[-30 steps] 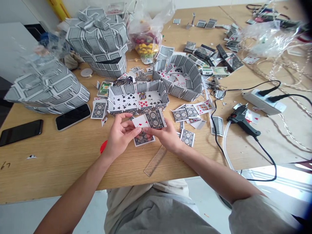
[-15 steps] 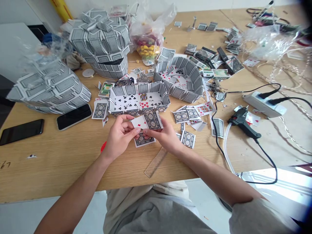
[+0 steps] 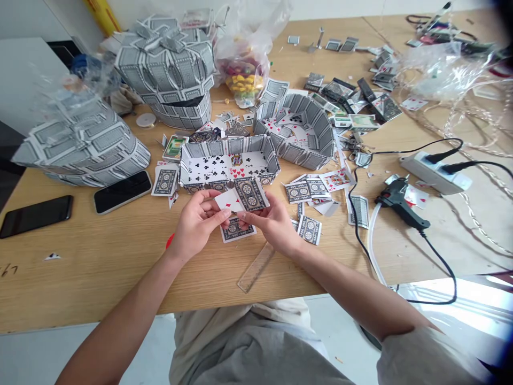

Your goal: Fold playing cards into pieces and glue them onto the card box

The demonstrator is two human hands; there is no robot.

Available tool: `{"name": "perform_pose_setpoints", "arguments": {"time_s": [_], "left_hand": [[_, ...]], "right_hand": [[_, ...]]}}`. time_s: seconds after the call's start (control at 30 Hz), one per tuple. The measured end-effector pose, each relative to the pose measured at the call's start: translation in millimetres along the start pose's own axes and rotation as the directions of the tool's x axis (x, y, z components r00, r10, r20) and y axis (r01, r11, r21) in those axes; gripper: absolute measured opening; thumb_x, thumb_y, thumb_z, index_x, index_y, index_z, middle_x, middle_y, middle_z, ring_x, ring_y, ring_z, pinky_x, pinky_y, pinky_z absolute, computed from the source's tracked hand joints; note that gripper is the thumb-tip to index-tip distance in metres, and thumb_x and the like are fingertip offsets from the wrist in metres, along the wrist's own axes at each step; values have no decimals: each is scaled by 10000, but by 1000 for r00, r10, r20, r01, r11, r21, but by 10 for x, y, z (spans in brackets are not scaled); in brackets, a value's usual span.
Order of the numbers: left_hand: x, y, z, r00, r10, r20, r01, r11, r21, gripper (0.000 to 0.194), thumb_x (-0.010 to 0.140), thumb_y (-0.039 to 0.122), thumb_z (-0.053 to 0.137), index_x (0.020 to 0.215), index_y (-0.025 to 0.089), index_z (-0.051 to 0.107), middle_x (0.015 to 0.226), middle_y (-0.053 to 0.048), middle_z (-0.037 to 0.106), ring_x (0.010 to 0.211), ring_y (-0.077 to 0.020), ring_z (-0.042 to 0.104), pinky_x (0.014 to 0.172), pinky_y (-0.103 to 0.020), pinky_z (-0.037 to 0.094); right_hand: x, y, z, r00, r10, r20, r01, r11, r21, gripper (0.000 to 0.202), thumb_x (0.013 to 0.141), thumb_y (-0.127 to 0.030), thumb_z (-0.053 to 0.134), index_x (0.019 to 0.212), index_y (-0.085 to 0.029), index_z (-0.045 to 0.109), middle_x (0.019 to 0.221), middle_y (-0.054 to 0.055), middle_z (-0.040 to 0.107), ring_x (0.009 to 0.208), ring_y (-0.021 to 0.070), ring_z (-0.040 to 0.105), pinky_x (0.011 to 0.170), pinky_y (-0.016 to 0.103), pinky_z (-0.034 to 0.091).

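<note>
Between my hands is a folded playing card piece, its left part white with red diamonds, its right part dark patterned. My left hand pinches the white left end. My right hand grips the lower right side. Beneath them a patterned card lies on the table. Just beyond my fingers stands a long open box made of cards, its floor showing clubs and hearts. Behind it to the right is a rounded card box. Below my right hand lies a clear ruler.
Loose cards lie right of my hands. A glue gun and power strip with cables sit further right. Two phones and large woven card baskets are on the left, a candy bag at the back.
The patterned part of the held card has tilted slightly upward and now shows more of its face. Both hands keep nearly the same place and grip.
</note>
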State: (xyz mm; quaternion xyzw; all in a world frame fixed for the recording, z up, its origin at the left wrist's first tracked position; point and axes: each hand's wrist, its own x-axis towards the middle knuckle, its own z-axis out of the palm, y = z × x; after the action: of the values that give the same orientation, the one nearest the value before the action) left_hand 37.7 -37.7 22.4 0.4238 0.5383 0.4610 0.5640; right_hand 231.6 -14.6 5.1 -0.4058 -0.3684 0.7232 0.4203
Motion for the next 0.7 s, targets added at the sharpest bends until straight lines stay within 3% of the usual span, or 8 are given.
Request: {"name": "perform_pose_setpoints", "arguments": {"time_s": [0.23,0.47,0.6,0.7], "left_hand": [[-14,-53,39,1000,20,19,-20,1000,-8,580,778,440,925,1171,199,572,1029,-79,817,769,-188,778,740,-321,654],[-20,-54,33,1000,26,2,-25,998,-50,597,742,395,961,1102,223,516,965,-42,815,764,-176,772,743,-310,654],[1,-38,-53,990,-45,133,50,998,-36,582,742,342,958,1104,231,516,915,-23,798,728,-162,745,681,-275,620],[-8,-1,-109,959,-92,269,86,996,34,503,773,302,928,1084,234,539,875,-2,775,709,-150,716,650,-256,589]], "right_hand": [[-3,-13,28,1000,-1,8,1,1000,25,652,639,-356,1028,1078,-225,563,772,-16,771,625,175,719,638,332,653],[-20,2,16,999,20,47,-18,999,-33,594,694,-393,989,1092,-236,577,896,-1,761,706,188,722,751,385,665],[-76,-30,-10,995,-69,74,79,986,-148,606,737,-357,962,1214,-258,601,1089,21,747,924,212,724,871,372,624],[-89,-69,-43,979,-138,150,165,969,-186,493,827,-339,878,1262,-251,663,1183,42,745,1044,230,705,930,372,584]]}}
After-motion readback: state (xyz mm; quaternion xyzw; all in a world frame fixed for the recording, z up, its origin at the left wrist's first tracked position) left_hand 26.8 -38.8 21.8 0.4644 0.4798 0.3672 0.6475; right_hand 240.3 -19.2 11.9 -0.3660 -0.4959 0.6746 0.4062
